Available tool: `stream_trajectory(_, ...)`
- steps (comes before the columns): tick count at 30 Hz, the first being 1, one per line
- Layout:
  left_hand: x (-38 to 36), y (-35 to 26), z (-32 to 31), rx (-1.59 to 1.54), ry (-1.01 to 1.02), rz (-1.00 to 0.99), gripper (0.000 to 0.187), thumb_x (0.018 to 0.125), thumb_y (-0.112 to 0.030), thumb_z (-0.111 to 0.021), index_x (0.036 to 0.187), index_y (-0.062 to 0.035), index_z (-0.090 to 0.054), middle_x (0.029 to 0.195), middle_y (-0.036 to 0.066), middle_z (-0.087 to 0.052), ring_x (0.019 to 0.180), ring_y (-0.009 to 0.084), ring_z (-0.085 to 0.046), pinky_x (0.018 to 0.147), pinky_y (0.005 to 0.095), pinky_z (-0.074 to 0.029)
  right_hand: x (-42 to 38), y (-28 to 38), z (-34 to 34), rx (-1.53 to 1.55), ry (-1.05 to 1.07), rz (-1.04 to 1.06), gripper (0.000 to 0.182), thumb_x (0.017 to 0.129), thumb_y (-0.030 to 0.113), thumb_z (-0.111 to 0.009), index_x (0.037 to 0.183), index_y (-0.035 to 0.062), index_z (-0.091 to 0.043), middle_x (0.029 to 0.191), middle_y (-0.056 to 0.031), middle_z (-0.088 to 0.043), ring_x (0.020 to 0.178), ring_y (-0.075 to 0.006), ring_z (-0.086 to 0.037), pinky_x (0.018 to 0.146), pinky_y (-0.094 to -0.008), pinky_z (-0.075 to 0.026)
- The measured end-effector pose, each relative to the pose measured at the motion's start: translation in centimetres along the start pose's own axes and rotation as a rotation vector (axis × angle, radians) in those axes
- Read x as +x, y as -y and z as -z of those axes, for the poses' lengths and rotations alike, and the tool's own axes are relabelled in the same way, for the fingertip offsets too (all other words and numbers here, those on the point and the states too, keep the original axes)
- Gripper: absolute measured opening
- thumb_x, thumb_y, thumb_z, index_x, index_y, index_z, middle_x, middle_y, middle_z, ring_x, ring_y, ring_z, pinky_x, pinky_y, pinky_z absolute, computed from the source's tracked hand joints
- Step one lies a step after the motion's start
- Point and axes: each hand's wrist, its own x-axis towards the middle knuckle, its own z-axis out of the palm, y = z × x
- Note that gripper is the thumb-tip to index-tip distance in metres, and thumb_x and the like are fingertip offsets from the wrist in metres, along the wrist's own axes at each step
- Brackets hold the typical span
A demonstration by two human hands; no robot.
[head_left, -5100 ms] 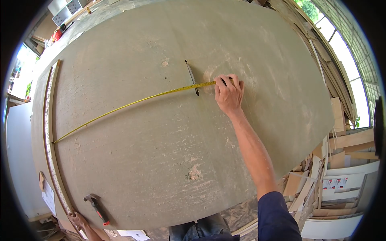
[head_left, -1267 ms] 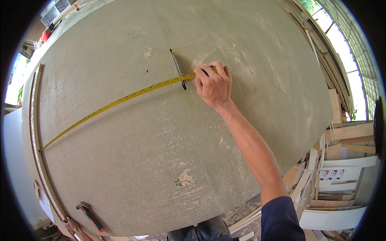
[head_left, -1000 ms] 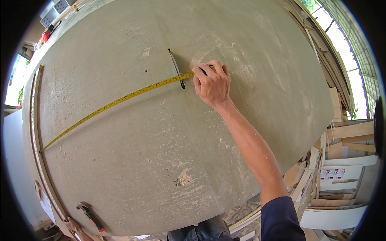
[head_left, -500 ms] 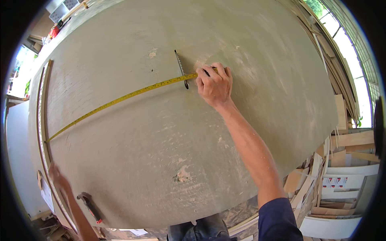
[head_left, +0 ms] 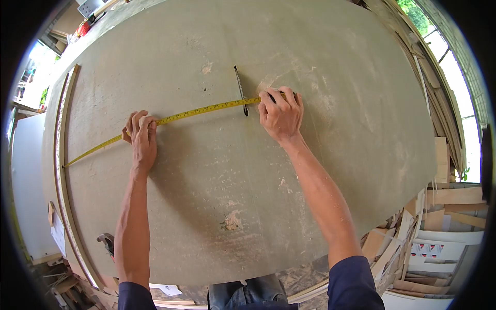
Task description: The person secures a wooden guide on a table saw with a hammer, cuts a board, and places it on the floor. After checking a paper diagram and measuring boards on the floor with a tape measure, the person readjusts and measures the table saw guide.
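A yellow tape measure (head_left: 206,109) stretches across the broad grey-green tabletop (head_left: 330,206). Its far-left end meets the long wooden strip (head_left: 61,155) along the table's left side. My right hand (head_left: 281,116) is closed around the other end, hiding most of the case. Partway along the tape, my left hand (head_left: 140,139) grips the yellow blade between its fingers. Just left of my right hand, a toothed saw blade (head_left: 239,85) pokes up through a slot, and the tape crosses over it.
A claw-headed tool with a red grip (head_left: 106,242) lies by my left forearm, partly hidden. Papers (head_left: 58,232) sit beyond the wooden strip. Stacked boards (head_left: 439,93) and offcuts (head_left: 392,243) crowd the right side.
My left hand has come up from beside the wooden strip at lower left and now grips the tape. My right hand keeps its hold; the whole view has shifted slightly.
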Motion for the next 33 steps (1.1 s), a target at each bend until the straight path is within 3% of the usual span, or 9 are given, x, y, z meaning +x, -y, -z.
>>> stream_trajectory(8,0.37,-0.33,0.09,-0.033,-0.021,-0.021,0.007,0.100,-0.014,-0.050,0.101,-0.0112,-0.056,0.118,0.001,-0.053,0.121,0.0241,-0.043,0.107,0.0441,-0.020,-0.13,0.06,-0.09,-0.023,0.007,-0.028,0.011,0.082,0.015,-0.067,0.091,0.0140,-0.073,0.096,0.0032,-0.071,0.098,-0.0189,-0.059,0.080,-0.0389,-0.042)
stream_trajectory(10,0.40,-0.24,0.26,-0.038,0.009,-0.025,0.006,0.100,-0.014,-0.051,0.100,-0.0109,-0.056,0.116,0.001,-0.054,0.119,0.0240,-0.044,0.106,0.0437,-0.020,-0.08,0.04,-0.29,0.006,-0.022,-0.018,0.013,0.079,0.017,-0.069,0.090,0.0109,-0.071,0.091,-0.0010,-0.068,0.096,-0.0224,-0.056,0.079,-0.0440,-0.043)
stream_trajectory(13,0.38,-0.13,0.10,-0.036,-0.007,-0.031,0.006,0.099,-0.013,-0.052,0.099,-0.0109,-0.057,0.115,0.001,-0.054,0.118,0.0240,-0.044,0.105,0.0436,-0.021,-0.03,0.07,-0.03,-0.020,-0.003,-0.020,0.011,0.082,0.015,-0.068,0.092,0.0140,-0.072,0.096,0.0034,-0.070,0.097,-0.0188,-0.058,0.078,-0.0391,-0.041)
stream_trajectory(20,0.41,0.11,-0.30,-0.021,-0.020,-0.018,0.007,0.100,-0.014,-0.051,0.099,-0.0107,-0.057,0.115,0.001,-0.054,0.118,0.0231,-0.044,0.105,0.0428,-0.022,-0.27,-0.17,-0.51,-0.018,0.000,-0.003,0.012,0.082,0.016,-0.067,0.092,0.0134,-0.073,0.096,0.0031,-0.070,0.097,-0.0187,-0.058,0.079,-0.0389,-0.041)
stream_trajectory(23,0.33,0.06,-0.31,-0.040,-0.005,0.001,0.007,0.100,-0.015,-0.051,0.100,-0.0108,-0.057,0.115,0.001,-0.054,0.119,0.0230,-0.043,0.106,0.0425,-0.022,-0.37,-0.11,-0.60,0.011,-0.009,-0.003,0.015,0.082,0.017,-0.068,0.094,0.0107,-0.074,0.095,-0.0006,-0.070,0.097,-0.0224,-0.056,0.080,-0.0441,-0.043)
stream_trajectory(26,0.31,0.49,-0.55,-0.051,-0.009,-0.009,0.007,0.100,-0.015,-0.051,0.100,-0.0114,-0.057,0.115,0.001,-0.054,0.118,0.0227,-0.043,0.106,0.0426,-0.021,-0.33,-0.12,-0.46,0.023,0.006,-0.020,0.016,0.083,0.017,-0.068,0.096,0.0104,-0.074,0.094,-0.0005,-0.070,0.097,-0.0218,-0.056,0.081,-0.0437,-0.043)
stream_trajectory(28,0.22,0.65,-0.65,-0.042,-0.010,-0.013,0.007,0.101,-0.015,-0.050,0.100,-0.0122,-0.057,0.115,0.000,-0.055,0.117,0.0223,-0.044,0.105,0.0424,-0.021,-0.47,-0.17,-0.63,-0.024,-0.007,0.002,0.012,0.084,0.016,-0.067,0.094,0.0131,-0.073,0.095,0.0024,-0.070,0.096,-0.0189,-0.057,0.078,-0.0381,-0.041)
stream_trajectory(33,0.31,0.63,-0.65,-0.037,-0.029,-0.033,0.007,0.101,-0.015,-0.051,0.101,-0.0129,-0.057,0.114,0.000,-0.055,0.116,0.0219,-0.045,0.104,0.0415,-0.023,-0.37,-0.11,-0.33,-0.017,-0.006,-0.005,0.012,0.084,0.016,-0.067,0.094,0.0132,-0.073,0.094,0.0028,-0.070,0.095,-0.0186,-0.057,0.077,-0.0379,-0.040)
